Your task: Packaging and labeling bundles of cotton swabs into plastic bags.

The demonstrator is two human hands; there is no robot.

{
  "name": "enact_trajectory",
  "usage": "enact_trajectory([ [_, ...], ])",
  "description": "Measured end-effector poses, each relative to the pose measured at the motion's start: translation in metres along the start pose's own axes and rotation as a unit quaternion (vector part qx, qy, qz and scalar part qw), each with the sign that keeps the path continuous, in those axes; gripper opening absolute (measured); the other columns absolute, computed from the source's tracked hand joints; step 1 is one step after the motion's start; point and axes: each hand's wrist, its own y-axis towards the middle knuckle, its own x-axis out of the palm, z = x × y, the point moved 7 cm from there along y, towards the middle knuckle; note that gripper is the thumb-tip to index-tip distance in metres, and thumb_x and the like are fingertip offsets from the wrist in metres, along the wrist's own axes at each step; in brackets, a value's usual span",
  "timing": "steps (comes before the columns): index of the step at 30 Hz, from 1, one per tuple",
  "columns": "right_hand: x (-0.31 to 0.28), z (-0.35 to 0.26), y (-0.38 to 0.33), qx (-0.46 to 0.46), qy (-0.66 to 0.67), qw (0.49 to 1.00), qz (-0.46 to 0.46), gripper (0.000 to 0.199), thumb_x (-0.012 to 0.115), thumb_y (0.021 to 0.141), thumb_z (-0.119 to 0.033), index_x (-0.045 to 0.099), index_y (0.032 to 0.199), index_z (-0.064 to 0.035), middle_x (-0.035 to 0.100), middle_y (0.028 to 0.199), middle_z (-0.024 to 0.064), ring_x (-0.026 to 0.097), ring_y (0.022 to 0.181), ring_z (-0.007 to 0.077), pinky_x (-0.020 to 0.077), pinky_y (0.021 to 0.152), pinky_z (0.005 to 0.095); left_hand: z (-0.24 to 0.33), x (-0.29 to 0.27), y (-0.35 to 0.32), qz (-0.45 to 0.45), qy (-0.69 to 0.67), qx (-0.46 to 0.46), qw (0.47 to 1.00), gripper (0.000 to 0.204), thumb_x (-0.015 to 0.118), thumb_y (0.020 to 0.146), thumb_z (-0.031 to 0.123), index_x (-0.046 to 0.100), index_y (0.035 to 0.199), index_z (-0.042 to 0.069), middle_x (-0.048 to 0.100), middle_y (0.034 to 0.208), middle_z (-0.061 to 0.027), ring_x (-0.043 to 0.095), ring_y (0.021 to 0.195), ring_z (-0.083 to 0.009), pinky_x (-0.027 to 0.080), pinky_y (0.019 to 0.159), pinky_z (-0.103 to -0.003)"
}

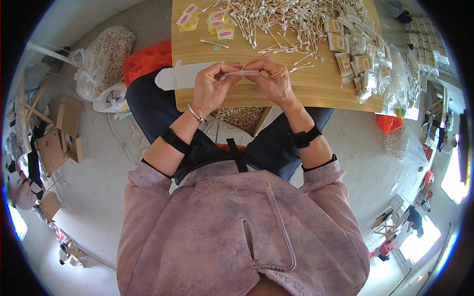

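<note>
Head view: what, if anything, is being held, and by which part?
A thin white piece, its left end in the left hand, its right end in the right hand.

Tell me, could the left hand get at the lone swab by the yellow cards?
Probably yes: the left hand is near the swab with open tabletop between, though that hand grips a pale strip.
</note>
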Motion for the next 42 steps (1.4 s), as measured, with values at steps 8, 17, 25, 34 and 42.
enact_trajectory([
  [8,0.01,0.015,0.01,0.145,0.18,0.973,0.023,0.008,0.067,0.081,-0.006,0.068,0.087,-0.0008,0.065,0.082,0.0022,0.057,0.074,0.007,0.0455,0.068,0.0219,-0.024,-0.002,0.012,-0.006,-0.121,-0.061,0.991,0.02,0.06,0.092,0.013,0.059,0.104,-0.002,0.065,0.106,-0.0108,0.057,0.098,-0.0112,0.044,0.092,-0.027],
  [17,0.013,0.015,0.009,0.153,0.199,0.968,0.018,0.005,0.067,0.081,-0.005,0.067,0.082,-0.0003,0.065,0.077,0.0019,0.056,0.075,0.0065,0.0448,0.071,0.0214,-0.028,0.002,0.008,-0.022,-0.164,-0.036,0.986,0.015,0.054,0.095,0.016,0.056,0.099,0.002,0.063,0.104,-0.0029,0.052,0.092,-0.0055,0.041,0.085,-0.023],
  [25,0.013,0.019,0.011,0.158,0.242,0.957,-0.02,0.003,0.066,0.081,-0.005,0.067,0.081,-0.0015,0.065,0.078,0.0018,0.057,0.077,0.0083,0.0454,0.073,0.0228,-0.042,-0.002,0.008,-0.046,-0.254,-0.036,0.966,0.012,0.049,0.096,0.012,0.057,0.095,0.003,0.062,0.106,-0.0024,0.045,0.081,-0.002,0.036,0.076,-0.018],
  [34,0.012,0.02,0.011,0.126,0.236,0.963,-0.031,0.005,0.067,0.083,-0.007,0.066,0.081,-0.0027,0.064,0.078,0.0011,0.056,0.076,0.0077,0.0453,0.072,0.0223,-0.039,-0.005,0.01,-0.073,-0.195,-0.067,0.976,0.016,0.054,0.094,0.015,0.06,0.1,0.002,0.064,0.107,-0.0044,0.055,0.084,-0.0058,0.043,0.07,-0.019],
  [42,-0.004,-0.02,0.013,-0.103,-0.066,0.992,0.013,0.015,0.075,0.077,-0.011,0.07,0.09,-0.0057,0.066,0.082,0.0054,0.062,0.074,0.0158,0.049,0.067,0.0286,0.024,-0.009,0.009,0.01,0.25,0.153,0.956,0.018,0.072,0.079,0.012,0.067,0.094,0.004,0.068,0.097,-0.005,0.064,0.086,-0.0193,0.052,0.075,-0.029],
])
